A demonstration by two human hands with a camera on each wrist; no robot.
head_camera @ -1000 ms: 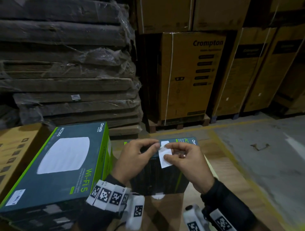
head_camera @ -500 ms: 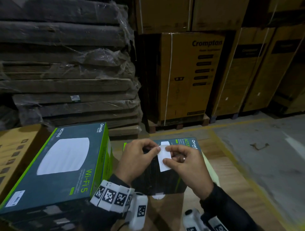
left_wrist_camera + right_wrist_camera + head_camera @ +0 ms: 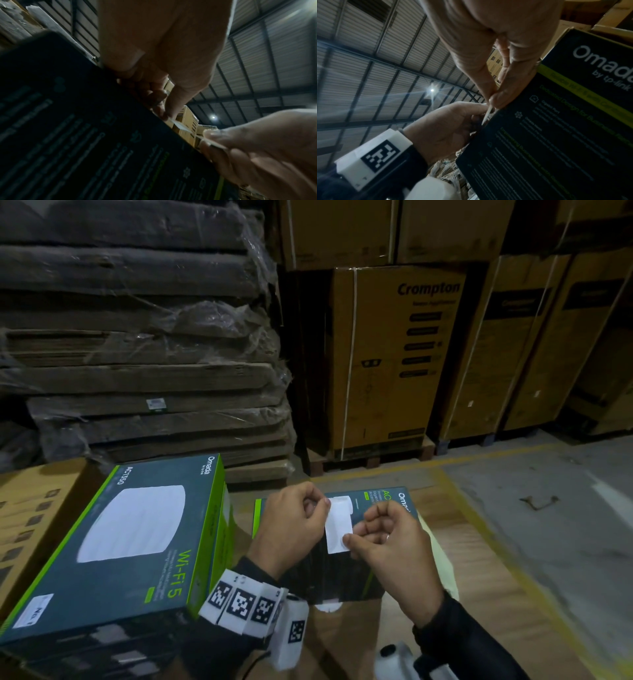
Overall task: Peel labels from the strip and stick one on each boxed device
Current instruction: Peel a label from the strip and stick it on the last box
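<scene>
Right now both hands pinch one white label (image 3: 338, 525), left hand (image 3: 294, 529) on its top corner, right hand (image 3: 387, 546) lower down. It stands tall, just above the dark box (image 3: 387, 498) beneath them.

A small white paper label strip (image 3: 338, 524), matt and smooth, sits between two bare hands. Beneath it lies a boxed device (image 3: 373, 501) of printed card with a dark, slightly satin finish and bright green edging; a larger box (image 3: 137, 542) of the same coated card stands to the left. Plain brown corrugated cardboard cartons (image 3: 394, 361), dull and matt, stand behind, bound with thin pale straps. Flattened cardboard sheets (image 3: 137, 344) are stacked under crinkled, shiny clear plastic wrap. The floor (image 3: 548, 508) is rough grey concrete. The roof (image 3: 368, 67) is ribbed corrugated metal
</scene>
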